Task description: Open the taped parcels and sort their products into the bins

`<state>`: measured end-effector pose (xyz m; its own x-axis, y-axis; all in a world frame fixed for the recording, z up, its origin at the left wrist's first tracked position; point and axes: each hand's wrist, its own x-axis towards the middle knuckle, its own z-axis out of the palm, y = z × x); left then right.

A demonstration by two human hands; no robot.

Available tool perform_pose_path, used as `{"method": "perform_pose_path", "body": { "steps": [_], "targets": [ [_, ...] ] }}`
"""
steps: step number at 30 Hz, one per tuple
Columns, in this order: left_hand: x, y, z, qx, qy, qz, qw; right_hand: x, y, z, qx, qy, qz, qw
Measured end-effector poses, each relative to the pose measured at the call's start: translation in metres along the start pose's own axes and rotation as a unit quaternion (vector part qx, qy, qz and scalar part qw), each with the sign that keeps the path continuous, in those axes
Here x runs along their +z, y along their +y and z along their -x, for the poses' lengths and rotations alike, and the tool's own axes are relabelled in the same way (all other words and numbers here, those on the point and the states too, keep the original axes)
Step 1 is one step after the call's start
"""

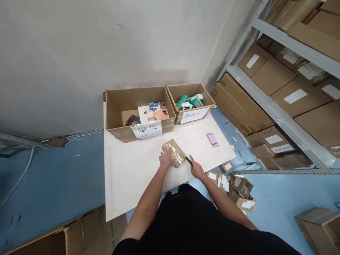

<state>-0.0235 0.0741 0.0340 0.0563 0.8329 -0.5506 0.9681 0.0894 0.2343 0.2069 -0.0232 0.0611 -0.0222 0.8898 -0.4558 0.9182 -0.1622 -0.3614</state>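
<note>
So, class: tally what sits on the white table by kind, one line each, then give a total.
Open cardboard boxes: 2
Taped parcel: 1
Pink item: 1
Total: 4

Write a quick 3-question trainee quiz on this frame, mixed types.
1. True or false: the left hand rests on the taped cardboard parcel.
2. What does the right hand hold? A) yellow-and-black utility knife B) tape roll C) marker
3. Fill in: the pink item lies on the white ____, right of the parcel.

Key: 1 true; 2 A; 3 table. The knife's tip is near the parcel's edge; contact cannot be told.
</note>
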Motion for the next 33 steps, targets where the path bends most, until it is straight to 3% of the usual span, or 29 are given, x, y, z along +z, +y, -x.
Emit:
{"method": "perform_pose_path", "body": {
  "steps": [7,9,13,16,19,23,28,33],
  "targets": [
    [0.016,0.015,0.019,-0.034,0.033,-0.037,0.998,0.037,-0.034,-0.064,0.119,0.120,-0.166,0.971],
    [0.022,0.014,0.026,-0.050,0.039,-0.051,0.997,0.035,-0.038,-0.079,0.115,0.134,-0.193,0.965],
    [0.022,0.009,0.033,-0.037,0.037,-0.071,0.996,0.021,-0.031,-0.097,0.080,0.098,-0.236,0.964],
    [0.016,0.008,0.029,0.053,0.039,-0.082,0.994,0.013,-0.019,-0.097,0.087,0.095,-0.294,0.947],
    [0.015,0.007,0.020,0.134,0.028,-0.101,0.985,0.012,0.000,-0.086,0.114,0.092,-0.385,0.911],
    [0.025,0.003,0.012,0.138,0.049,-0.116,0.982,0.014,0.022,-0.062,0.120,0.042,-0.449,0.885],
    [0.034,-0.004,0.012,0.161,0.074,-0.120,0.977,0.012,0.019,-0.050,0.109,-0.019,-0.434,0.894],
    [0.034,-0.004,0.011,0.159,0.086,-0.145,0.973,0.005,0.006,-0.053,0.112,-0.025,-0.378,0.919]
  ]
}}
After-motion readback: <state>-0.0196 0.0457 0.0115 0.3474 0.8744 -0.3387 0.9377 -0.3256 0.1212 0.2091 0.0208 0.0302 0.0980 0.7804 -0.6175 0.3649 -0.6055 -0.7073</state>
